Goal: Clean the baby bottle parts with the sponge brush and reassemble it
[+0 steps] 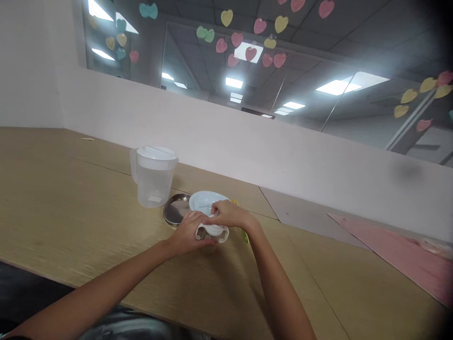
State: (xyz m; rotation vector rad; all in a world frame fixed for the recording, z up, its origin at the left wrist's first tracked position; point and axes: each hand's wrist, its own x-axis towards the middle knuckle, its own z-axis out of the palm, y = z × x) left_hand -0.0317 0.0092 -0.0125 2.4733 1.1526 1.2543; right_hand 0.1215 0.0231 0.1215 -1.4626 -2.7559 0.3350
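A small clear container with a white top (212,230) is held between my two hands, a little above the table. My left hand (187,233) wraps its side, thumb beneath and fingers along the top edge. From above, my right hand (230,213) grips the white top with curled fingers; the fingertips are partly hidden. Just behind the hands lies a pale blue-white dish (201,198), partly covered by the right hand. A shiny metal tray (175,211) sits at the dish's left. A yellow-green object (245,237) shows behind the right wrist, too covered to name.
A translucent lidded pitcher (155,177) stands at the back left on the wooden table (106,212). A pink sheet (399,255) lies on the right. Behind the table rises a white wall (219,141) beneath a glass pane with heart-shaped notes.
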